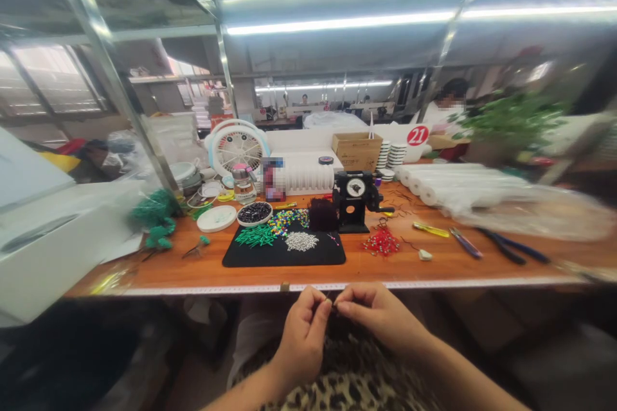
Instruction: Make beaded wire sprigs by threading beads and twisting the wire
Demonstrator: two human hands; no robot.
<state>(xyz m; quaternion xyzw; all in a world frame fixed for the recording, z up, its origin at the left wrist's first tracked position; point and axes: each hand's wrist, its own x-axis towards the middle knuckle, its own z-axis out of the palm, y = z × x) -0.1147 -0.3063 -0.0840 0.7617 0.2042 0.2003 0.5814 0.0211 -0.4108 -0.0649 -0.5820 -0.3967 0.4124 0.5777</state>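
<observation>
My left hand [307, 329] and my right hand [375, 309] meet just off the table's front edge, above my lap. Both are closed in a pinch, thumb against forefinger. Between the fingertips is something small, thin and dark, too small to name. Beyond them a black mat [284, 259] carries green stick-like pieces [255, 236], multicoloured beads [284, 221] and a heap of silvery beads [301, 241]. A dish of dark beads [254, 212] stands at the mat's back left. To the right lies a pile of red beaded pieces [382, 241].
A black hand-cranked device [355, 202] stands behind the mat. A yellow cutter [430, 229] and pliers [511, 245] lie at right, with wrapped white rolls [463, 186] behind. A fan [238, 149] and white box [38, 257] are at left. Another person [446, 109] sits farther back.
</observation>
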